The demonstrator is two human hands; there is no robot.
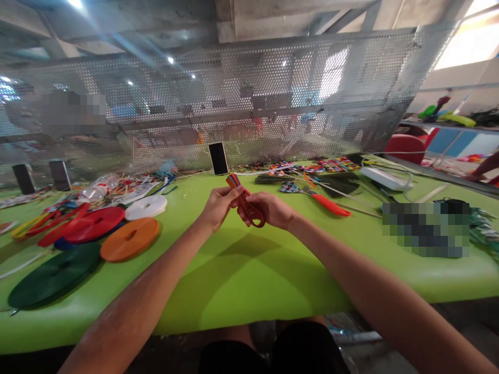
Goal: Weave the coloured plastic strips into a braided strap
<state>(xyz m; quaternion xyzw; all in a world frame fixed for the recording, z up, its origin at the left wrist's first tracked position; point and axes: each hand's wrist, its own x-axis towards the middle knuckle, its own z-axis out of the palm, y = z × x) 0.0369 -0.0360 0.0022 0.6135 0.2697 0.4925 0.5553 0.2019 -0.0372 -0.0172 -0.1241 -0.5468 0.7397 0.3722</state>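
Note:
Both of my hands meet above the middle of the green table [249,270]. Between them is a folded bundle of coloured flat strips [255,214], with orange, blue and dark red showing. My left hand [221,203] pinches the upper part, where the strip ends stick up past the thumb. Lower down, my right hand [271,209] grips the same bundle beside a loop that hangs below its fingers. Some fingertips are hidden behind the strips.
At left lie rolls of flat strip: orange [134,240], dark green [56,275], red [95,224] and white [146,207]. A phone [219,158] stands against the perforated metal screen [249,93]. At right are an orange-handled tool [330,204], woven pieces [337,164] and a white power strip [385,178].

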